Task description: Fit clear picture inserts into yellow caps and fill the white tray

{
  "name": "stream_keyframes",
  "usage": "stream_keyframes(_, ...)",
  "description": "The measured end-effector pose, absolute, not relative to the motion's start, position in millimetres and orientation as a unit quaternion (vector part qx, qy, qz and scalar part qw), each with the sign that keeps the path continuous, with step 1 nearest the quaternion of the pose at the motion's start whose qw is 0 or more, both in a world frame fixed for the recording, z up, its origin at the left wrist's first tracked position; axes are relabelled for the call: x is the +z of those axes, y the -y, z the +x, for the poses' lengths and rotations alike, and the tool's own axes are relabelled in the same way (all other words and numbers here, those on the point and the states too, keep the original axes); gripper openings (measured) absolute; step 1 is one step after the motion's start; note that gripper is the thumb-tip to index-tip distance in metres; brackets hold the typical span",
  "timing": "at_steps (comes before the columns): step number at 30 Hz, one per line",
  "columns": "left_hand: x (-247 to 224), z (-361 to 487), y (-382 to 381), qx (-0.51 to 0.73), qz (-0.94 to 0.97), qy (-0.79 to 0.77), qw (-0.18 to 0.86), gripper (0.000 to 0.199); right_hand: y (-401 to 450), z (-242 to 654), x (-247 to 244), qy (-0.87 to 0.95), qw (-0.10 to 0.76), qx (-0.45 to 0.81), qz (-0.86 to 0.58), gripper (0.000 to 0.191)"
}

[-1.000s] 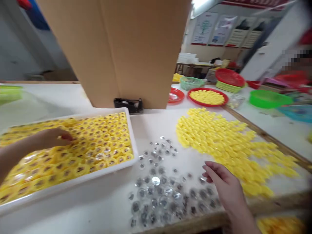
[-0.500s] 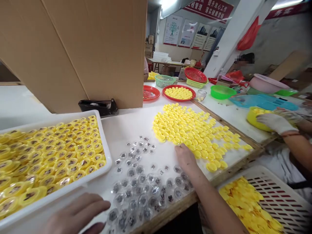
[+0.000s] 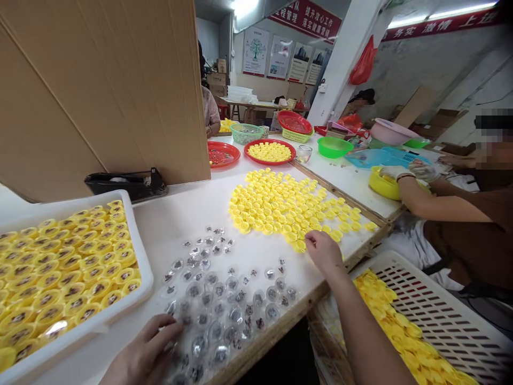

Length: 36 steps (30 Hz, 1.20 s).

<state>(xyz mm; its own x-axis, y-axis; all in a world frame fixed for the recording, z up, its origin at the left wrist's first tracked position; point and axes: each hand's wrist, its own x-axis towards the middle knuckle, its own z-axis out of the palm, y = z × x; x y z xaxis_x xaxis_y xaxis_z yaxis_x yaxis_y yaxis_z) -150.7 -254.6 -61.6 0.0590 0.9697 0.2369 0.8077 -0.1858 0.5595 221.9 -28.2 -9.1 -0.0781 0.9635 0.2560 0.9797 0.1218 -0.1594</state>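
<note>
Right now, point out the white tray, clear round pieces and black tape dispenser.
White tray [image 3: 142,262]: head view, on its right rim.
Clear round pieces [image 3: 236,314]: head view, on one near the middle of the spread.
Black tape dispenser [image 3: 124,188]: head view, on its side.

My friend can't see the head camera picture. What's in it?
A person's left hand is by clear discs on a white table, their right hand at the edge of yellow pieces. A white tray of yellow rounds stands at left; a gloved co-worker is by a yellow bowl at right.
</note>
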Motion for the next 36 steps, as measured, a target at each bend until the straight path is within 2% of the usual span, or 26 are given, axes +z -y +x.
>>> stream_keyframes(6,-58,-142,229,0.255,0.745,-0.607,0.101,0.033,20,243,-13,0.756,0.133,-0.006,-0.641,0.019)
stream_keyframes(10,-56,-144,225,0.266,0.743,-0.609,0.077,0.028,27,249,-9,0.753,0.112,-0.017,-0.649,0.023)
stream_keyframes(17,-47,-145,227,0.303,0.712,-0.629,0.073,0.023,53,246,-10,0.768,-0.005,-0.029,-0.640,0.015)
stream_keyframes(21,-44,-145,227,0.313,0.712,-0.622,0.091,0.023,56,232,-19,0.770,-0.036,-0.039,-0.635,0.017)
stream_keyframes(24,-44,-146,228,0.311,0.707,-0.626,0.111,0.022,56,228,-18,0.771,-0.029,-0.040,-0.635,0.018)
stream_keyframes(31,-47,-147,227,0.330,0.692,-0.622,0.160,0.021,34,226,-6,0.750,0.051,-0.045,-0.658,0.020)
stream_keyframes(36,-49,-151,228,0.342,0.684,-0.622,0.167,0.022,23,225,-7,0.765,0.048,-0.027,-0.642,0.021)
